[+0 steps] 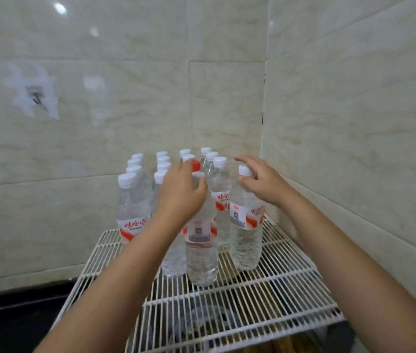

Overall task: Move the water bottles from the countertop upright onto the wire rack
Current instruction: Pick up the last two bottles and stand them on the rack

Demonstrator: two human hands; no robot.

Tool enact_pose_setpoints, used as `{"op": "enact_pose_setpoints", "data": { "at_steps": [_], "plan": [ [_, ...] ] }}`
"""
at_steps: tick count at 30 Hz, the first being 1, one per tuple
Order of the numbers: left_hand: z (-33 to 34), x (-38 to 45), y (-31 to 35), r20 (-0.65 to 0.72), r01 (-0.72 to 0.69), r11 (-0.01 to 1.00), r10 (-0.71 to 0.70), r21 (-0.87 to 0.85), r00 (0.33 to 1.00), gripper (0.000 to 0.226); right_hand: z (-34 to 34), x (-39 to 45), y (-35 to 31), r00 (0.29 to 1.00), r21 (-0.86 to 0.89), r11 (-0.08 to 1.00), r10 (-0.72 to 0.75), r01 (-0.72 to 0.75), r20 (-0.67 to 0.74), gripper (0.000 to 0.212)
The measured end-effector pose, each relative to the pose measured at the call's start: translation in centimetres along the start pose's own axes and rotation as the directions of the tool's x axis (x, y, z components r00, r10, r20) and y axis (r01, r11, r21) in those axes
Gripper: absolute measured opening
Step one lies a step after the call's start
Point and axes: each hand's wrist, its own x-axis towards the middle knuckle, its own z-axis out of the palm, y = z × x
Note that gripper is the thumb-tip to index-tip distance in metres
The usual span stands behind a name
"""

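Two bare hands reach over a white wire rack [265,296] set in a tiled corner. The left hand [180,193] is curled round the neck of a clear water bottle [202,253], thumb against the neck just under the white cap, fingers wrapped behind it. That bottle stands upright on the rack, the nearest one to the camera. The right hand [263,182] has its fingers loosely bent, with its thumb and forefinger at the cap of a second bottle [246,238]; whether it actually pinches the cap or only touches it is hard to tell. This second bottle stands upright on the rack just right of the first, its red and white label facing forward.

Behind both of these, more bottles [162,163] stand upright in rows toward the back of the rack, close together, all with white caps except for one red cap [196,164] that peeks out behind the left hand's fingers. At the left edge of the rack another bottle [132,207] stands with its label showing red characters.

Beyond the rack, pale marbled wall tiles [342,98] meet in a corner. To the left of the rack on the wall, a metal hook [36,99] sits on a clear adhesive patch. Dark, blurred things show through the rack's wires below.
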Motion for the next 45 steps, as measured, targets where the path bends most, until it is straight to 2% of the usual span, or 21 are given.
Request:
{"op": "enact_pose_setpoints", "data": {
  "at_steps": [2, 3, 5, 7, 8, 10, 12, 14, 15, 18, 19, 21, 26, 27, 28, 30, 32, 33, 37, 42, 45],
  "plan": [
    [-1.0, 1.7, 0.2, 0.252, -0.024, 0.998, 0.009, 0.058, 0.968, 0.037, -1.2, 1.0, -0.7, 0.985, -0.158, 0.987, 0.000, 0.028, 0.173, 0.043],
    [-1.3, 2.1, 0.1, 0.328, -0.053, 0.994, 0.019, 0.096, 0.945, 0.037, -1.6, 1.3, -0.9, 0.975, -0.203, 0.979, 0.012, 0.034, 0.220, 0.042],
    [-1.7, 2.2, -0.1, 0.363, -0.093, 0.985, 0.035, 0.143, 0.931, 0.037, -1.9, 1.6, -1.2, 0.963, -0.273, 0.961, 0.038, 0.037, 0.265, 0.039],
    [-1.5, 2.1, -0.4, 0.292, -0.084, 0.985, 0.037, 0.149, 0.956, 0.033, -1.7, 1.8, -1.4, 0.980, -0.433, 0.900, 0.038, 0.052, 0.197, 0.035],
    [-1.3, 2.0, -0.3, 0.232, -0.064, 0.984, 0.024, 0.166, 0.972, 0.031, -1.5, 1.7, -1.5, 0.994, -0.514, 0.857, 0.030, 0.028, 0.104, 0.032],
    [-0.5, 1.9, -0.1, 0.092, 0.007, 0.975, -0.028, 0.221, 0.995, 0.037, -0.8, 1.3, -2.0, 0.997, -0.603, 0.795, 0.028, -0.068, -0.075, 0.038],
    [0.3, 1.6, 0.0, -0.015, 0.080, 0.970, -0.078, 0.231, 0.997, 0.045, 0.1, 1.0, -2.4, 0.991, -0.651, 0.751, 0.029, -0.106, -0.129, 0.048],
    [0.6, 1.5, -0.2, -0.059, 0.090, 0.970, -0.079, 0.226, 0.995, 0.047, 0.2, 0.9, -2.6, 0.996, -0.635, 0.768, 0.046, -0.085, -0.077, 0.049],
    [0.6, 1.3, -0.5, -0.033, 0.063, 0.971, -0.057, 0.229, 0.998, 0.047, -0.1, 0.9, -2.8, 0.998, -0.592, 0.804, 0.066, -0.056, -0.005, 0.045],
    [-0.4, 0.9, -1.4, 0.192, -0.074, 0.992, 0.053, 0.102, 0.980, 0.044, -1.8, 0.6, -2.8, 0.969, -0.357, 0.933, 0.046, 0.045, 0.244, 0.012],
    [-0.9, 0.8, -1.6, 0.259, -0.087, 0.996, 0.076, 0.028, 0.963, 0.044, -2.3, 0.4, -2.8, 0.960, -0.305, 0.952, 0.050, 0.038, 0.275, 0.021],
    [-1.6, 0.9, -1.9, 0.306, -0.082, 0.996, 0.090, -0.040, 0.948, 0.044, -2.7, 0.3, -2.6, 0.963, -0.265, 0.964, 0.064, 0.008, 0.262, 0.029],
    [-0.7, 0.9, -1.6, 0.128, -0.060, 0.998, 0.059, 0.005, 0.990, 0.036, -1.9, 0.0, -2.3, 0.997, -0.453, 0.888, 0.075, -0.082, -0.032, 0.036],
    [-0.4, 0.8, -1.6, 0.118, -0.063, 0.998, 0.061, 0.017, 0.991, 0.037, -1.6, -0.2, -2.4, 0.997, -0.482, 0.873, 0.065, -0.082, -0.052, 0.036],
    [-0.2, 0.8, -1.6, 0.120, -0.068, 0.997, 0.064, 0.027, 0.991, 0.039, -1.4, -0.4, -2.5, 0.999, -0.513, 0.857, 0.041, -0.052, -0.033, 0.035],
    [0.0, 1.0, -1.6, 0.137, -0.072, 0.996, 0.066, 0.042, 0.988, 0.041, -1.5, -0.4, -2.8, 0.994, -0.486, 0.873, 0.009, 0.044, 0.108, 0.027],
    [-0.1, 1.1, -1.6, 0.146, -0.073, 0.996, 0.065, 0.049, 0.987, 0.040, -2.2, -0.3, -3.0, 0.966, -0.407, 0.908, 0.016, 0.095, 0.260, 0.040],
    [-0.2, 1.1, -1.5, 0.151, -0.075, 0.996, 0.066, 0.049, 0.986, 0.039, -2.6, -0.3, -3.1, 0.958, -0.384, 0.919, 0.027, 0.089, 0.286, 0.044],
    [-0.4, 0.8, -1.0, 0.179, -0.056, 0.997, 0.045, 0.055, 0.983, 0.042, -2.9, -0.5, -2.8, 0.968, -0.327, 0.943, 0.029, 0.056, 0.249, 0.044],
    [-0.6, 1.5, 0.4, 0.191, 0.016, 0.997, -0.029, 0.071, 0.981, 0.031, -2.1, 0.0, -3.2, 0.986, -0.327, 0.944, 0.020, 0.036, 0.165, 0.041],
    [-0.4, 1.8, 0.7, 0.191, 0.031, 0.997, -0.045, 0.073, 0.981, 0.037, -1.4, 0.6, -3.1, 0.992, -0.305, 0.952, 0.032, 0.006, 0.119, 0.041]
  ]
}}
